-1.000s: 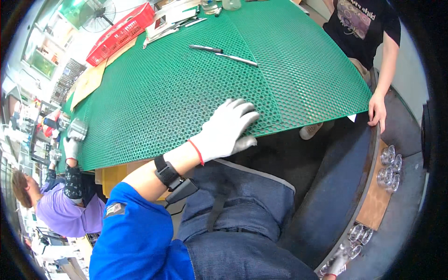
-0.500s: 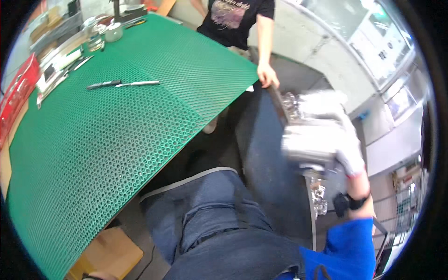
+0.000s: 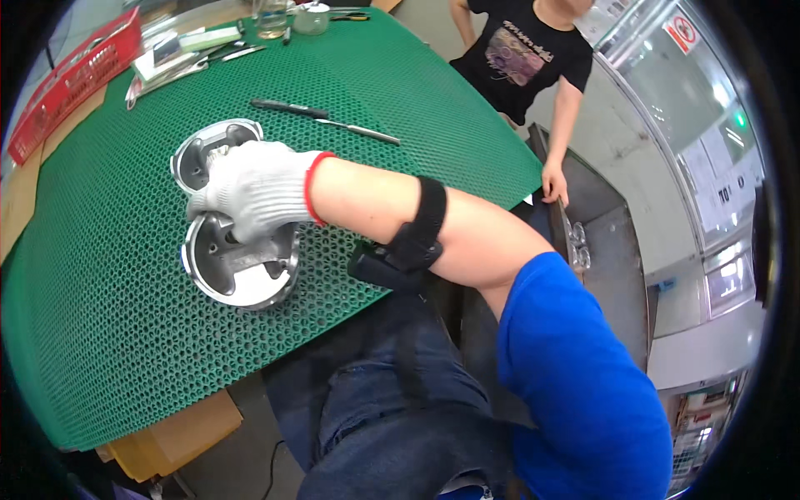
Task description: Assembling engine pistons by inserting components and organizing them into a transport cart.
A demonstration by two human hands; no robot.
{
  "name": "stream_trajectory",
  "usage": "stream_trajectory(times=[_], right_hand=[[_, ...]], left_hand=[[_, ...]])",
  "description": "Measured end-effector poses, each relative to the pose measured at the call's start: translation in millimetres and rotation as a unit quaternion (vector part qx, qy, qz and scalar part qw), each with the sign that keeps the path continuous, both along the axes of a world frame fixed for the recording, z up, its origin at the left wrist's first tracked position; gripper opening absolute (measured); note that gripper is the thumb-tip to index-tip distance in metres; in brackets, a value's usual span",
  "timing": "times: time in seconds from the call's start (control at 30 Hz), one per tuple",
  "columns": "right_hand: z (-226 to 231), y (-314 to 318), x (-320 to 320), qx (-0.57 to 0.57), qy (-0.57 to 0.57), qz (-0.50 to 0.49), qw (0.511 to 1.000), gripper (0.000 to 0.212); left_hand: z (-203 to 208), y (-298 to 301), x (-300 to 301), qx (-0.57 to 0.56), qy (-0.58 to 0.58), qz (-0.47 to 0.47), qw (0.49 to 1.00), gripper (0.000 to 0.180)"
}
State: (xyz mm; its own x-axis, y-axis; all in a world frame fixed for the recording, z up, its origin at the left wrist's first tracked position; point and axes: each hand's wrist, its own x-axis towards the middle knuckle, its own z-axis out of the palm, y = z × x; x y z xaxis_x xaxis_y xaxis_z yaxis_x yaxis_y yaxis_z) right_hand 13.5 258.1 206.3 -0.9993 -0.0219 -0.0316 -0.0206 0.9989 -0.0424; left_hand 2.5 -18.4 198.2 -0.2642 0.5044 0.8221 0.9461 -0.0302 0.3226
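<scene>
My right hand (image 3: 262, 185), in a white knit glove with a red cuff, reaches across to the left over the green mat (image 3: 133, 333). Its fingers are closed on two silvery metal pistons, gripping them where they sit side by side. The farther piston (image 3: 187, 162) is partly covered by the glove. The nearer piston (image 3: 250, 287) shows its hollow underside facing up. Both appear to rest on the mat or just above it; I cannot tell which. My left hand is out of view.
Two pens (image 3: 287, 108) lie beyond the pistons. A red basket (image 3: 79, 79) stands at the far left. Across the table, a person in a black shirt rests a hand (image 3: 554, 182) by a grey cart (image 3: 612, 250) holding shiny metal parts. A cardboard box (image 3: 196, 421) is below the table.
My right hand has swung from the cart on the right to the left over the mat, carrying the pistons. The view has shifted too.
</scene>
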Motion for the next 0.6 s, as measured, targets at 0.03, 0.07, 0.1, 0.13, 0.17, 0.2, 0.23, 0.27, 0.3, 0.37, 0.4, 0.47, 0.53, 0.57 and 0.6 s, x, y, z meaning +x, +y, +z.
stream_trajectory(times=[0.03, 0.07, 0.1, 0.13, 0.17, 0.2, 0.23, 0.27, 0.3, 0.37, 0.4, 0.47, 0.53, 0.57, 0.6], right_hand=[[3, 2, 1, 0.012, 0.006, 0.024, 1.000, 0.052], [4, 9, 3, -0.044, 0.047, 0.036, 0.997, 0.057], [17, 15, 7, -0.101, 0.081, 0.011, 0.992, 0.052], [15, 33, 9, -0.087, 0.123, -0.018, 0.989, 0.048], [10, 57, 10, -0.071, 0.165, -0.047, 0.983, 0.044], [2, 85, 15, -0.037, 0.165, -0.082, 0.982, 0.040], [-6, 113, 27, 0.000, 0.165, -0.119, 0.979, 0.037], [-17, 134, 38, 0.018, 0.168, -0.140, 0.976, 0.032], [-30, 151, 47, 0.033, 0.173, -0.156, 0.972, 0.030], [-57, 175, 63, 0.045, 0.160, -0.160, 0.973, 0.030], [-64, 175, 63, 0.044, 0.115, -0.172, 0.977, 0.030], [-75, 170, 61, 0.077, 0.104, -0.153, 0.980, 0.029], [-97, 187, 81, 0.128, 0.132, -0.147, 0.972, 0.029], [-100, 186, 77, 0.127, 0.160, -0.133, 0.970, 0.029], [-97, 180, 75, 0.132, 0.127, -0.150, 0.971, 0.030]], left_hand=[[0, 0, -2, -0.004, 0.000, 0.006, 1.000, 0.024], [0, -1, -4, -0.008, -0.001, 0.013, 1.000, 0.026], [0, 0, -5, -0.011, 0.000, 0.019, 1.000, 0.028], [-1, 1, -6, -0.015, 0.002, 0.020, 1.000, 0.030], [-3, 4, -7, -0.019, 0.003, 0.020, 1.000, 0.032], [-2, 6, -6, -0.022, 0.006, 0.022, 1.000, 0.034], [-1, 9, -6, -0.023, 0.008, 0.017, 1.000, 0.036], [0, 12, -4, -0.027, 0.012, 0.014, 0.999, 0.039], [4, 13, -3, -0.033, 0.019, 0.014, 0.999, 0.041], [14, 15, 0, -0.041, 0.038, 0.008, 0.998, 0.045], [20, 15, 0, -0.043, 0.047, -0.001, 0.998, 0.047], [26, 24, -4, -0.050, 0.061, -0.064, 0.995, 0.051], [26, 82, -6, -0.306, 0.039, -0.042, 0.950, 0.058], [14, 104, 1, -0.335, 0.042, -0.012, 0.941, 0.048], [-12, 108, -2, -0.356, 0.024, 0.016, 0.934, 0.040]])
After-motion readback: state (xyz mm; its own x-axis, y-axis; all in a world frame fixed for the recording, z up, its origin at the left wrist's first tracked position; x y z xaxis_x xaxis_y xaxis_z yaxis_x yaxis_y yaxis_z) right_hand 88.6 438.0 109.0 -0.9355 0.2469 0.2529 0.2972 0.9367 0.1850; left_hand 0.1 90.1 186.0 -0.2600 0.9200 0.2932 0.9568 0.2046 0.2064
